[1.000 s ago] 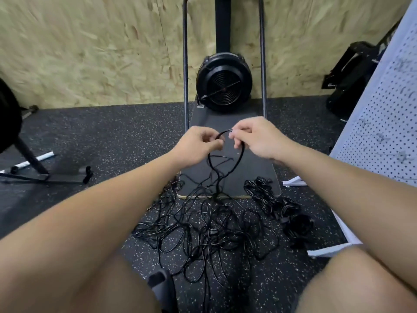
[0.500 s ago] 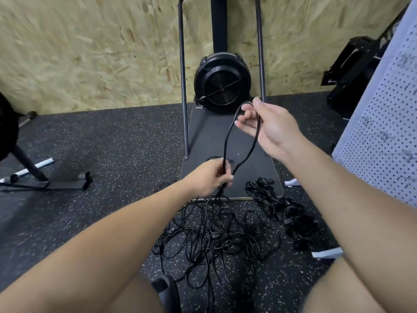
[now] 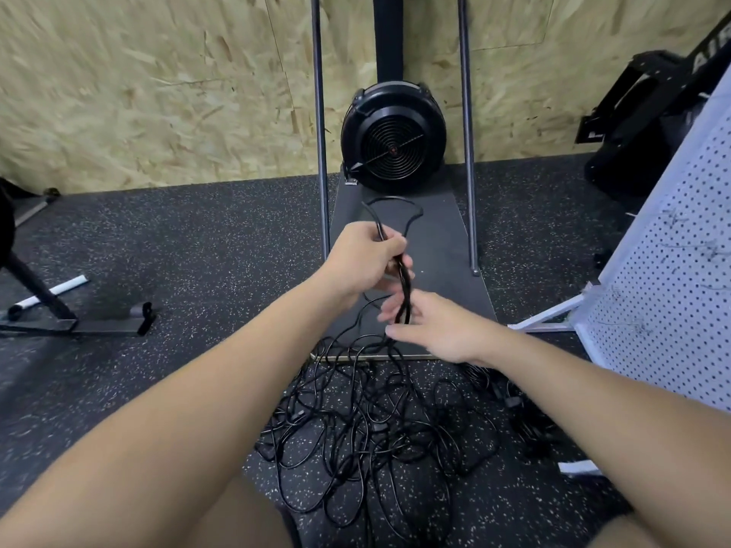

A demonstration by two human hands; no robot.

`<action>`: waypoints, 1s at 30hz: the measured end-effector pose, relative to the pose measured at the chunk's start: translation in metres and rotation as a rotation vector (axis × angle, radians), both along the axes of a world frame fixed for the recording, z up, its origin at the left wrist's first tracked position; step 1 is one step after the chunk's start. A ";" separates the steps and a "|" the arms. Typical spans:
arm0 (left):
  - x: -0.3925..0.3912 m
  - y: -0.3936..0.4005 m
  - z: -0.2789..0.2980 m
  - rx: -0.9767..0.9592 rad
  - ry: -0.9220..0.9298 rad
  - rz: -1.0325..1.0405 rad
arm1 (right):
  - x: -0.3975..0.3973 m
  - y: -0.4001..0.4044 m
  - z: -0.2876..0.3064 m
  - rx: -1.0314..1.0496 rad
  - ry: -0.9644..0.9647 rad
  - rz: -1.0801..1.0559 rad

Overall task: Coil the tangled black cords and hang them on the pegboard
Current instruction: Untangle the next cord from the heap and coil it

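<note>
Speckled black rubber floor (image 3: 190,247) fills the scene, backed by a chipboard wall (image 3: 158,81). Dead ahead, a dark platform (image 3: 443,247) with two upright metal rails carries a round black fan housing (image 3: 393,138) at its far end. Off to the right leans the white pegboard (image 3: 668,294), its face dotted with holes, standing on a white frame foot. At far left, a black stand base (image 3: 71,324) lies on the floor with a white tube beside it.

Down on the floor, between the person's knees and the near edge of the platform, sprawls the tangle of black cords (image 3: 375,425), loops crossing every way. A second, tighter clump of cords (image 3: 526,421) sits just to its right, partly hidden behind the right forearm.

Now the hands. The left hand (image 3: 366,259) is up over the platform, fingers curled round a gathered loop of cord (image 3: 403,278), with the loop's top arching out above the fist. Just below, the right hand (image 3: 439,330) meets the same strands hanging down; its fingers are blurred, loosely bent about the cord, and I cannot tell whether they actually grip it.
</note>
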State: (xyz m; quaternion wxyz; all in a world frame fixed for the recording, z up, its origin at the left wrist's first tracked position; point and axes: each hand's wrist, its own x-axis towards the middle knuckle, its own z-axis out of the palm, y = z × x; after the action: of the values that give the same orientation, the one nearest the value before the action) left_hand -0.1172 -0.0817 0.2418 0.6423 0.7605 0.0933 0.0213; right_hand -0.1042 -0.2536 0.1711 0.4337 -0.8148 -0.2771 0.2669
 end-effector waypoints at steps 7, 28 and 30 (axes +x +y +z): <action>0.003 0.015 -0.026 -0.156 0.039 -0.050 | 0.021 0.004 0.005 0.043 0.000 -0.154; -0.032 0.016 -0.045 0.177 0.106 -0.353 | 0.047 0.000 0.070 0.585 0.292 -0.437; -0.029 0.014 -0.041 0.138 0.112 -0.263 | 0.044 -0.001 0.056 0.435 0.263 -0.399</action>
State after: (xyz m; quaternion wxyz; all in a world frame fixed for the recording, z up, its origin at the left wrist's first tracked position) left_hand -0.1464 -0.0673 0.2004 0.5794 0.8086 0.0270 -0.0988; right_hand -0.0602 -0.2542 0.2276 0.6737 -0.6996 -0.1042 0.2140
